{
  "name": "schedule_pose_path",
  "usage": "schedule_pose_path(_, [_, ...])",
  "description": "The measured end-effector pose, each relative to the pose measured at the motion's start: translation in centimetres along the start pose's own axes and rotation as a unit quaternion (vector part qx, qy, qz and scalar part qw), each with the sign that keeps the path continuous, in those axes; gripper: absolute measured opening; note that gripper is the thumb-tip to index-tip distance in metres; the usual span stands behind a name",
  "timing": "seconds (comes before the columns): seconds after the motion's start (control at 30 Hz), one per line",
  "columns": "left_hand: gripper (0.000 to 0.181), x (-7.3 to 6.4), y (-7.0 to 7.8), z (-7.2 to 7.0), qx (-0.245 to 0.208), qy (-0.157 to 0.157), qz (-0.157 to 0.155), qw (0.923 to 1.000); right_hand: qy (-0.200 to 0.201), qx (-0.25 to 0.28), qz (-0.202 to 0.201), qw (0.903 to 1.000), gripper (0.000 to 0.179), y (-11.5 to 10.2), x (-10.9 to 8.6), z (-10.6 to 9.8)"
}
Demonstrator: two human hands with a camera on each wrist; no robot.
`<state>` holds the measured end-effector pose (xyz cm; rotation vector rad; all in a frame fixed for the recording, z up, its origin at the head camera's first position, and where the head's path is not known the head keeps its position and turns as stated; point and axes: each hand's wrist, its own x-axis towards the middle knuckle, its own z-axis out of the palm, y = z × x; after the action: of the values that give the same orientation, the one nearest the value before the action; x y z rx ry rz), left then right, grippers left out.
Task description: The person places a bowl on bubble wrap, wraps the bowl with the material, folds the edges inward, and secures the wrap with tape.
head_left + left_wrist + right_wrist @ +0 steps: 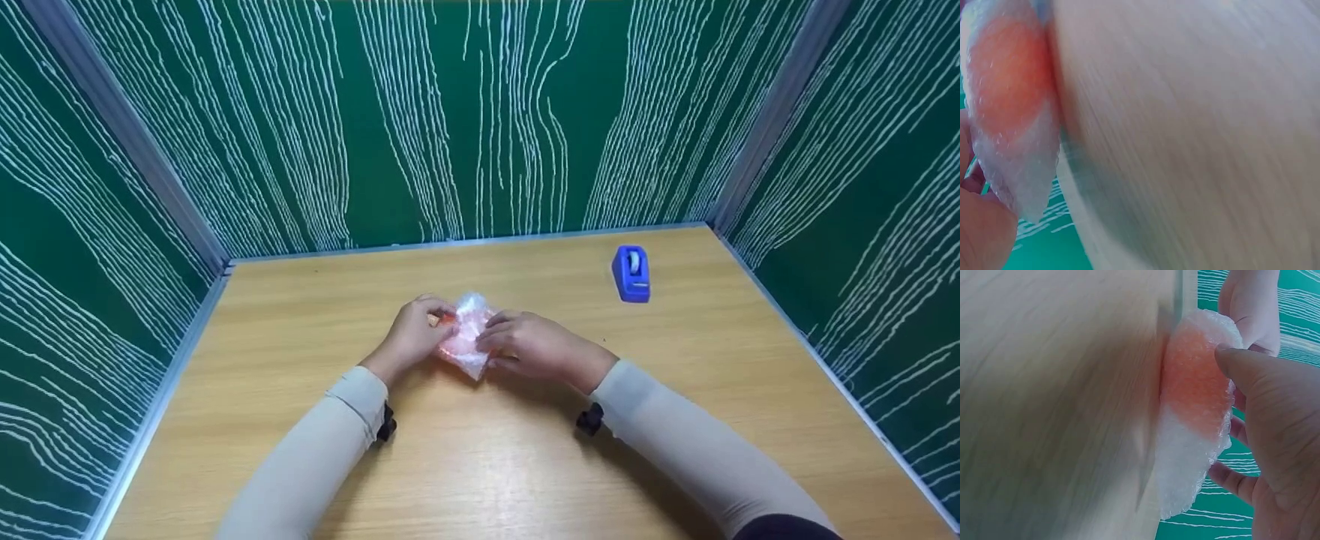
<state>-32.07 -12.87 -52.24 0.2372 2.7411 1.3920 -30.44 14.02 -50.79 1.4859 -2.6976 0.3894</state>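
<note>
A bubble-wrapped package (pixel 472 337) lies on the wooden table in the head view, with something orange showing through the clear wrap. What the orange thing is, the wrap hides. My left hand (pixel 417 334) pinches the package at its left edge, where a bit of orange shows between thumb and fingers. From the other side my right hand (pixel 536 346) holds it. The right wrist view shows the thumb (pixel 1252 368) on top of the bubble wrap (pixel 1185 461) and fingers along its far edge. In the left wrist view the package (pixel 1010 84) appears beside the left hand (pixel 982 230).
A blue tape dispenser (pixel 632 274) with a roll of tape stands at the back right of the table (pixel 495 465). Green panels (pixel 465 112) with wavy white lines and metal frame edges enclose the table at the back and both sides.
</note>
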Motion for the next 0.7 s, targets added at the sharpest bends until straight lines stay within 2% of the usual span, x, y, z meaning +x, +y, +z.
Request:
schedule_pose_path(0.1, [0.028,0.1,-0.5,-0.4,-0.028,0.008,-0.017,0.9994,0.002,0.001,-0.004,1.0,0.036,0.0,0.1,0.0])
schedule_pose_path(0.2, [0.028,-0.1,-0.4,-0.7,-0.026,0.023,-0.018,0.9992,0.003,0.0,-0.011,0.9999,0.036,0.1,0.1,0.0])
schedule_pose_path(0.27, [0.027,-0.6,-0.1,-0.8,-0.002,0.029,0.0,0.9996,0.007,-0.001,-0.016,0.9999,0.035,0.1,0.1,0.1])
schedule_pose_path(0.37, [0.026,-1.5,0.7,-0.9,0.081,0.017,0.052,0.9952,0.014,-0.002,-0.021,0.9997,0.035,0.2,0.2,0.1])
schedule_pose_path(0.43, [0.028,-2.3,1.2,-1.0,0.154,-0.009,0.1,0.983,0.019,0.002,-0.024,0.9995,0.035,0.2,0.2,0.1])
schedule_pose_path(0.53, [0.035,-3.4,1.7,-0.9,0.247,-0.059,0.166,0.9528,0.025,0.007,-0.032,0.9992,0.033,0.3,0.3,0.1])
schedule_pose_path(0.63, [0.04,-4.3,1.8,-0.8,0.296,-0.096,0.207,0.9274,0.028,0.011,-0.037,0.9989,0.031,0.4,0.4,0.2])
schedule_pose_path(0.7, [0.038,-4.6,1.7,-0.8,0.311,-0.107,0.225,0.9173,0.028,0.013,-0.038,0.9988,0.031,0.4,0.4,0.1])
